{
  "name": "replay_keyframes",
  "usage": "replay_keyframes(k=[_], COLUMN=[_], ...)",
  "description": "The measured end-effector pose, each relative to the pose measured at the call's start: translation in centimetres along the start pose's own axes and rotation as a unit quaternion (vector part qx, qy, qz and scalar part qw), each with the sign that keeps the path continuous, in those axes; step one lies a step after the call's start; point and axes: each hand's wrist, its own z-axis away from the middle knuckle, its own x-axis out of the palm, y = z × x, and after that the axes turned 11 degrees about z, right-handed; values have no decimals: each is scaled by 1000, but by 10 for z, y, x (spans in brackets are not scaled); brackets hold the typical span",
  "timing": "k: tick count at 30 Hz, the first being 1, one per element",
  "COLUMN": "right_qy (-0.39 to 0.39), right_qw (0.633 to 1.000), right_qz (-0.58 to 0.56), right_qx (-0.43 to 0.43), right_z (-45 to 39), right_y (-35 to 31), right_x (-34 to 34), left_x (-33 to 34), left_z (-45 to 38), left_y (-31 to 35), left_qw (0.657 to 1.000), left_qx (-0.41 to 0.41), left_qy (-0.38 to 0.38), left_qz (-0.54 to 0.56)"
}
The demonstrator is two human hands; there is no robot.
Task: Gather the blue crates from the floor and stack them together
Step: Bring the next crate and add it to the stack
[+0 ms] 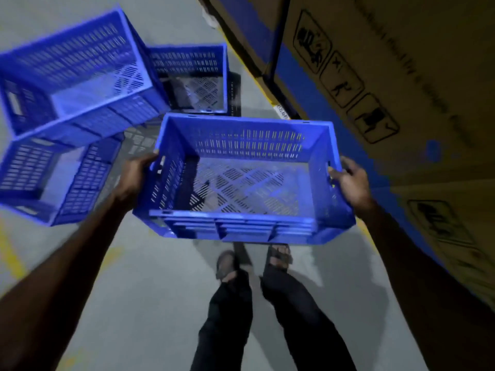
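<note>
Starting at your left, two blue crates (80, 76) sit piled askew on the floor (150, 290), a third (198, 79) just behind them. Your left hand (134, 178) and right hand (351, 180) are each clamped on an end of the carried crate (241, 183), held above your feet. Keep that grip level, square the crate over the pile, and avoid the cardboard boxes (388, 76) at your right.
</note>
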Motion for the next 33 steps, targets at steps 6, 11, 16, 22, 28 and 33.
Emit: replay_keyframes(k=[6, 11, 16, 22, 28, 33], right_qy=[13, 9, -29, -118, -229, -309], right_qw=[996, 989, 975, 953, 910, 861], right_qz=[-68, -97, -107, -79, -29, 24], right_qx=[-55, -115, -191, -269, -344, -404], right_z=[114, 193, 233, 254, 278, 304], right_y=[-104, -179, -225, -275, -333, -359], right_x=[-68, -108, -121, -109, -91, -57], left_x=[-57, -102, -141, -180, -180, -186], left_z=[161, 266, 352, 423, 498, 543], left_y=[83, 119, 118, 74, 24, -39], left_qw=[994, 980, 957, 920, 867, 809], left_qx=[97, 148, 218, 241, 289, 313], left_qy=[22, 46, 89, 166, 265, 373], left_qz=[52, 124, 169, 261, 309, 329])
